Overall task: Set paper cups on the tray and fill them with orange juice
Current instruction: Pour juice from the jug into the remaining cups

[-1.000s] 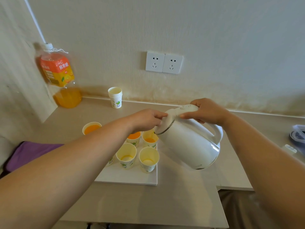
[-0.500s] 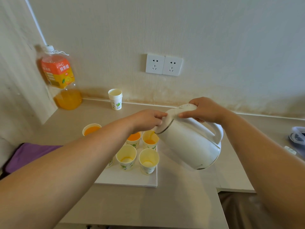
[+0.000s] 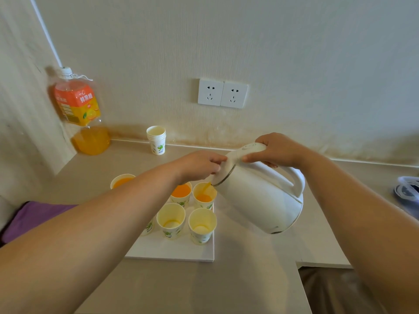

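Little has moved: the kettle point(image 3: 260, 200) stays tilted, the right hand point(image 3: 276, 148) gripping its handle and the left hand point(image 3: 199, 165) holding its lid point(image 3: 229, 164) with curled fingers. Juice point(image 3: 206, 186) streams into the back-right cup point(image 3: 204, 194) on the tray point(image 3: 172, 252), beside a filled cup point(image 3: 181, 191); both front cups point(image 3: 171, 219) hold almost none.

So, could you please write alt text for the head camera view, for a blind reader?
A person's right hand tilts a white kettle, the left hand holding its lid, and pours orange juice into a paper cup at the back of a white tray. The cup beside it holds juice; two front cups are nearly empty.
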